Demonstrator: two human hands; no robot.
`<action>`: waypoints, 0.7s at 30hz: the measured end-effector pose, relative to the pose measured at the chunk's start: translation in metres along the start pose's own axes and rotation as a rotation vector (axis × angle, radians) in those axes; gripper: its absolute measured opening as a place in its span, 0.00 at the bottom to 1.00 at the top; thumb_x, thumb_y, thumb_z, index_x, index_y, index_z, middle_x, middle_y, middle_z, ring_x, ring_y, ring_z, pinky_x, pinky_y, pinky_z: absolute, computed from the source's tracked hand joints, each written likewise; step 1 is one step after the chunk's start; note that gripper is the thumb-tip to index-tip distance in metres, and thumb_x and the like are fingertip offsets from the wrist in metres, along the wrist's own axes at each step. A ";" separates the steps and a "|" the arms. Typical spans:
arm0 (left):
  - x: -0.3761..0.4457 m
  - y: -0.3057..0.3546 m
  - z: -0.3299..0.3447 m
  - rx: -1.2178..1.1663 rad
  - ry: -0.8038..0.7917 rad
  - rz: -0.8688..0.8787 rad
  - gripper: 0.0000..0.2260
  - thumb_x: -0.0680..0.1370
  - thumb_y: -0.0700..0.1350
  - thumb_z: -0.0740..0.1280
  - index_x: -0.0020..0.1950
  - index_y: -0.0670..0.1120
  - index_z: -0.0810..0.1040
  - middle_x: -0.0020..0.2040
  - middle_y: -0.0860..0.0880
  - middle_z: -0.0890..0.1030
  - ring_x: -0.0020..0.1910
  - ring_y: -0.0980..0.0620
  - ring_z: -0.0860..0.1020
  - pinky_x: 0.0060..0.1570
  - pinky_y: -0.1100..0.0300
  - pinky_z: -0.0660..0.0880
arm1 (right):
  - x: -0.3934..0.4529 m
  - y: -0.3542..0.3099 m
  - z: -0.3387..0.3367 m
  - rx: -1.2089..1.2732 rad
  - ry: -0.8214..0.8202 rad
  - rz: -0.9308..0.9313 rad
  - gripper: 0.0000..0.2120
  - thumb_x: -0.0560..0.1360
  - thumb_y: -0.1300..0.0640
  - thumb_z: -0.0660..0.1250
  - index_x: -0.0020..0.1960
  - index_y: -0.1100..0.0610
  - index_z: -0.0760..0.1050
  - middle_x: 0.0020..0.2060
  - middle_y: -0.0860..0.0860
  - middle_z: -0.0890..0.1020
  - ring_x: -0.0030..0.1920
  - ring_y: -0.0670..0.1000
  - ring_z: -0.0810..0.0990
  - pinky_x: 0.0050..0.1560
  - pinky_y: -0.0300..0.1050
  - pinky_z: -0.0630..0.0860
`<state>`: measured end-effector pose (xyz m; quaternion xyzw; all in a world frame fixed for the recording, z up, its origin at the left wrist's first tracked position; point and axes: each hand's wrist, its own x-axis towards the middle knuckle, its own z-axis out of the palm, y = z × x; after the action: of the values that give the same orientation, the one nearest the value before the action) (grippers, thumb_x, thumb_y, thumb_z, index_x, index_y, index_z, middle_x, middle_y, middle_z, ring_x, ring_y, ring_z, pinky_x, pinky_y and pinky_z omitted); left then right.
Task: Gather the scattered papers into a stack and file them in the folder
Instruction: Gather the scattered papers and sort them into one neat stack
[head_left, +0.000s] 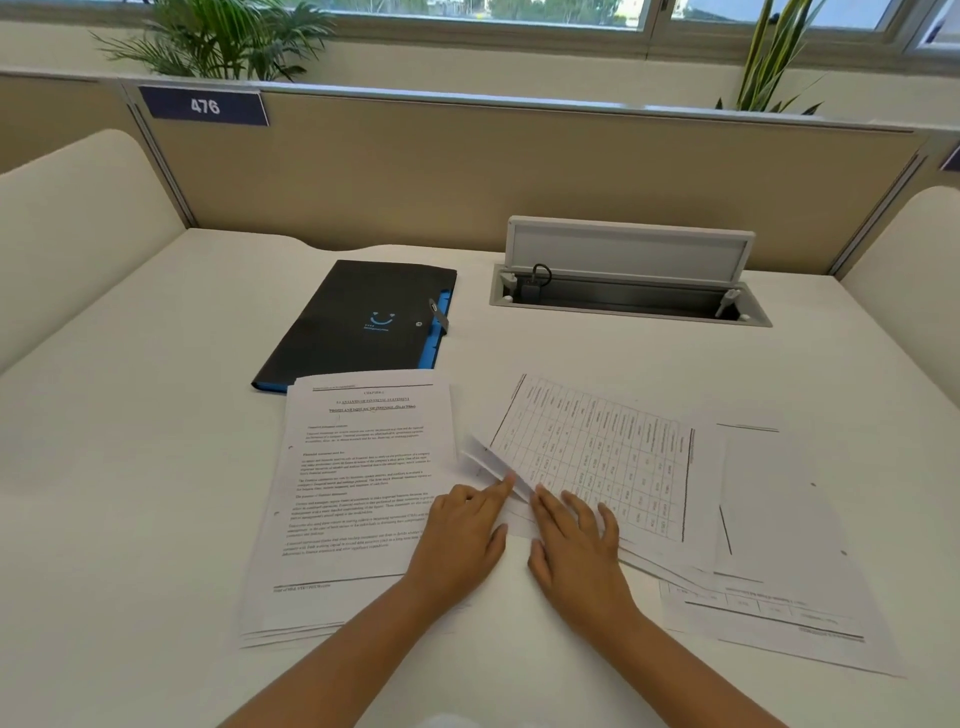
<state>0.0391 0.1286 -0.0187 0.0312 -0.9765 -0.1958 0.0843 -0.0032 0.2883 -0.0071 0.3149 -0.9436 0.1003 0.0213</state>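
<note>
A black folder (363, 322) with a blue edge and a grey strap lies shut at the back centre of the white desk. In front of it rests a small stack of text pages (353, 493). To its right lies a sheet with a table (597, 457), on top of more loose sheets (779, 545) spread to the right. My left hand (462, 535) lies on the text pages, its fingertips lifting the raised left edge of the table sheet. My right hand (576, 545) presses flat, fingers spread, on the table sheet's near corner.
An open cable hatch (628, 296) with a raised lid and plugs sits in the desk at the back right. A beige partition (467, 171) with a "476" tag closes the far side. White curved dividers stand at both sides.
</note>
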 end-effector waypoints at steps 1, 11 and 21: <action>0.000 0.000 -0.001 -0.022 0.004 -0.007 0.26 0.77 0.52 0.54 0.74 0.54 0.49 0.59 0.54 0.77 0.56 0.52 0.69 0.53 0.59 0.63 | -0.003 -0.001 -0.002 -0.027 0.036 -0.001 0.23 0.73 0.52 0.55 0.65 0.56 0.73 0.63 0.50 0.77 0.63 0.53 0.76 0.67 0.54 0.51; 0.002 -0.002 0.001 -0.007 -0.008 -0.013 0.24 0.78 0.49 0.55 0.73 0.54 0.55 0.66 0.54 0.74 0.59 0.51 0.69 0.54 0.59 0.63 | -0.006 0.002 0.000 0.132 0.114 -0.098 0.15 0.70 0.58 0.69 0.56 0.51 0.78 0.60 0.49 0.79 0.62 0.51 0.76 0.68 0.50 0.50; 0.037 0.022 -0.037 -0.601 -0.058 -0.233 0.24 0.79 0.44 0.59 0.73 0.51 0.57 0.75 0.51 0.57 0.61 0.58 0.70 0.58 0.67 0.68 | -0.006 0.002 -0.003 0.168 0.170 -0.145 0.13 0.70 0.61 0.68 0.54 0.53 0.78 0.61 0.50 0.78 0.64 0.53 0.75 0.70 0.54 0.54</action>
<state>0.0091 0.1316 0.0287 0.1110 -0.8668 -0.4845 0.0389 0.0006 0.2942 -0.0051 0.3732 -0.9014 0.2036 0.0820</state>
